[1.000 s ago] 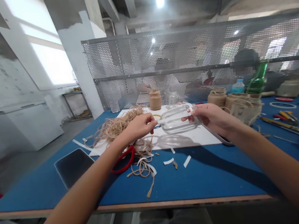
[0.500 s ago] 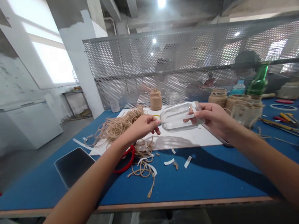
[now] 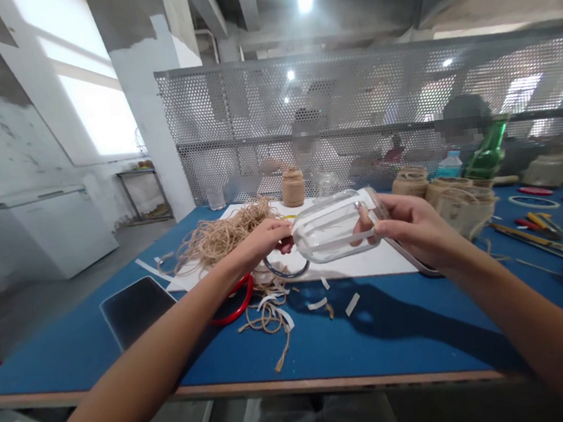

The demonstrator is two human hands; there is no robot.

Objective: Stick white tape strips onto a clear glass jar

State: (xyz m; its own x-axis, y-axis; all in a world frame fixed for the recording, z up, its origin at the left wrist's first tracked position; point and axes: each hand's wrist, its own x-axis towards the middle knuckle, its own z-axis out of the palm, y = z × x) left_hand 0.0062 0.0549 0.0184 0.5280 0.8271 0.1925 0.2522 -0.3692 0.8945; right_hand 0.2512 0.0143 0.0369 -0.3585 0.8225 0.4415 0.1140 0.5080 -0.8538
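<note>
A clear glass jar [image 3: 331, 226] with white strips along its side lies tilted in the air, its neck in my right hand [image 3: 406, 225]. At the jar's base my left hand [image 3: 269, 238] has curled fingers around a dark-rimmed ring, perhaps a roll of tape [image 3: 288, 274], which hangs below them. Under both hands is a white sheet [image 3: 368, 266]. A tangled heap of jute twine [image 3: 224, 237] sits beside my left hand, and red-handled scissors [image 3: 241, 302] lie partly under my left forearm.
A dark tablet-like slab [image 3: 138, 310] lies at left. Twine-wrapped jars [image 3: 409, 183], a green bottle [image 3: 489, 152] and pencils [image 3: 530, 238] are at right. Behind stands a perforated metal screen [image 3: 250, 107], people beyond it. White scraps [image 3: 352, 304] lie in front.
The jar has turned and tilted, its base now lower and nearer. My left hand has moved slightly left, and the dark-rimmed ring now shows beneath it.
</note>
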